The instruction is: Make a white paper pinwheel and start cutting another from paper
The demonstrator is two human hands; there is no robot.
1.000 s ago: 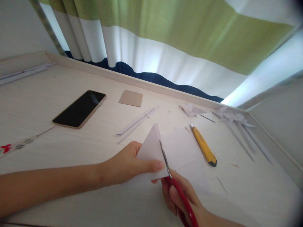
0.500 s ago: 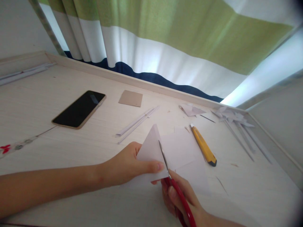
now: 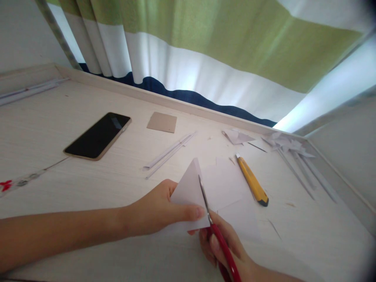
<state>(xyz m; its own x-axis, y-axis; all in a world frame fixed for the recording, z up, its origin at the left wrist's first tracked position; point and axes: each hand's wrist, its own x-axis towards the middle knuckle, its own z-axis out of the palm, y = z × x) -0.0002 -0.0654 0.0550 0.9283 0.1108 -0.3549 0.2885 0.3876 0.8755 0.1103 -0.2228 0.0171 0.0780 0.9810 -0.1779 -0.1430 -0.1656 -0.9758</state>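
A folded white sheet of paper, triangular at the top, is pinched in my left hand, thumb on its near face. My right hand grips red-handled scissors. Their metal blade lies along the right edge of the folded paper, just beside my left thumb; the other blade is hidden behind the sheet. More white paper lies flat on the table beyond the scissors. To its right rests a yellow utility knife.
A black-screened phone lies at the left, with a beaded strap. Behind are a brown cardboard square and thin rolled paper sticks. White paper pinwheels with sticks lie at the right. A raised rim borders the table below a striped curtain.
The folded paper and my left hand have shifted slightly right and down. The scissors blade stays at the paper's right edge.
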